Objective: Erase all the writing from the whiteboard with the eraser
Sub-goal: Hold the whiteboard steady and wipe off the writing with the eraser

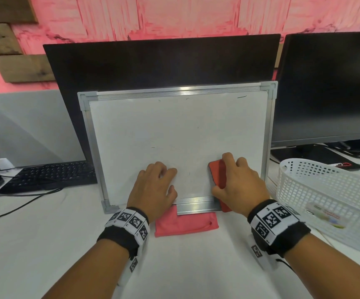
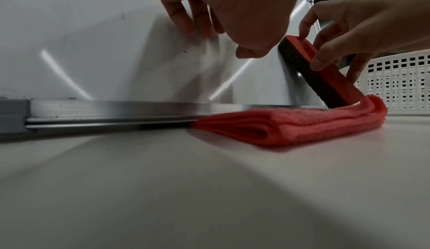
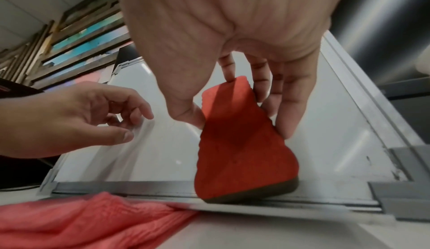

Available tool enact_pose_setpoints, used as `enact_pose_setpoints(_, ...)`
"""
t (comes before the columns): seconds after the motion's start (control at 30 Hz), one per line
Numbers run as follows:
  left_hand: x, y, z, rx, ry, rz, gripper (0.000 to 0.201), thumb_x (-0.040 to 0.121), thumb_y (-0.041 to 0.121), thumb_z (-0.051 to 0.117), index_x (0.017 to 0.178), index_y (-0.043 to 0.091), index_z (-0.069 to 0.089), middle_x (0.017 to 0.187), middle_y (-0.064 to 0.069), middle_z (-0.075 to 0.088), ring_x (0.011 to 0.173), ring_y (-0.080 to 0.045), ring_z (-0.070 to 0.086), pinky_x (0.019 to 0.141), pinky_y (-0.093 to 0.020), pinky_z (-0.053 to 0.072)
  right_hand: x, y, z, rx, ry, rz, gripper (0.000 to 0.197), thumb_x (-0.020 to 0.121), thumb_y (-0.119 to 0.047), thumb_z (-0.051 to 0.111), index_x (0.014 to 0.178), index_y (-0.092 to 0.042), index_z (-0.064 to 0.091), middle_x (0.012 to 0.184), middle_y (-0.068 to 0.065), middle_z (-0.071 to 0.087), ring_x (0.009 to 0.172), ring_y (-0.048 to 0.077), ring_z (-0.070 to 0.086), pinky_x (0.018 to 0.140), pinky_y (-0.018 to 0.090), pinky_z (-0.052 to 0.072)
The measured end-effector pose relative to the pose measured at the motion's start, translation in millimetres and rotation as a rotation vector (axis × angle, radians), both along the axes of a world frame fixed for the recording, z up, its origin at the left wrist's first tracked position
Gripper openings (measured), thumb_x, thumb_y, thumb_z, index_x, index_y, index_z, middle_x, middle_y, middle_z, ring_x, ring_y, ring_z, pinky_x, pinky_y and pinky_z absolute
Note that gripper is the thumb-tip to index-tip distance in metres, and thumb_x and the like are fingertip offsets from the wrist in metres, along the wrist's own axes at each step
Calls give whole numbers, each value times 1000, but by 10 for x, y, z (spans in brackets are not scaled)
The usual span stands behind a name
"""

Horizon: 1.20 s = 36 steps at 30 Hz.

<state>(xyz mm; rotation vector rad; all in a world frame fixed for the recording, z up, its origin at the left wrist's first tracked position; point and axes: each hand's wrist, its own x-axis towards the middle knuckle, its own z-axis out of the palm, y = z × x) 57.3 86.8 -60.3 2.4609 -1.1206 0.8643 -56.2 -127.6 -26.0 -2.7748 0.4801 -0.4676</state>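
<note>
Eraser (image 1: pixel 219 176): red-backed block with dark felt face, lower right of centre in the head view, its lower end at the whiteboard (image 1: pixel 181 134) bottom rail. Judged light, firm-backed, soft-faced; best pinched by its long edges. Pinched so by the right hand (image 1: pixel 240 186). Left hand (image 1: pixel 153 186): loosely curled, nothing held, fingertips at the board. Faint marks remain.

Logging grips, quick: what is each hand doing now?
Left hand: open, fingers resting on the whiteboard.
Right hand: holding the eraser.
</note>
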Motion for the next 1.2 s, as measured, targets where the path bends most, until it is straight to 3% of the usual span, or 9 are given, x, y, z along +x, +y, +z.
enact_pose_setpoints(0.2,1,-6,-18,4,38,1,35,77,21,62,112,17,63,94,-1,51,83,-22,53,72,-40,50,54,-9,-36,-39,-23,26,64,85,-45,67,130,-27,26,109,5,42,83,31,53,69,45,55)
enact_pose_setpoints(0.37,2,-4,-13,3,43,9,35,77,19,62,112,17,62,95,-1,51,85,-22,53,73,-41,49,-14,-157,-62,-343,54,88,66,80,-26,71,132,-35,32,117,3,43,101,30,49,79,46,51)
enact_pose_setpoints(0.57,-4,-5,-5,5,65,20,37,78,20,59,114,18,61,96,-1,51,87,-22,52,76,-42,48,-2,-200,-98,-509,96,161,64,74,-10,66,127,-36,42,112,3,42,98,29,43,80,46,42)
enact_pose_setpoints(0.73,-15,3,6,20,66,26,36,77,20,60,113,17,61,96,-2,51,86,-24,51,74,-43,49,119,-23,-99,-506,74,256,66,78,-9,62,133,-39,42,118,3,42,104,29,42,82,43,39)
enact_pose_setpoints(0.9,-16,2,2,15,70,25,37,77,19,59,114,17,61,96,-2,50,86,-23,51,74,-44,49,35,-184,-61,-471,72,209,63,81,-14,65,133,-40,42,116,2,43,103,28,43,81,43,38)
enact_pose_setpoints(1.07,-16,3,0,26,87,32,39,78,23,55,117,18,60,98,-1,50,88,-24,51,76,-43,49,5,-180,-23,-436,104,193,62,83,-18,68,133,-41,39,117,2,41,107,27,43,88,45,41)
enact_pose_setpoints(1.2,-25,-6,19,31,94,41,38,77,24,53,114,18,59,96,-1,50,89,-24,50,75,-44,48,64,-66,-13,-406,95,224,61,83,-13,65,132,-39,41,117,1,39,107,26,41,86,42,40)
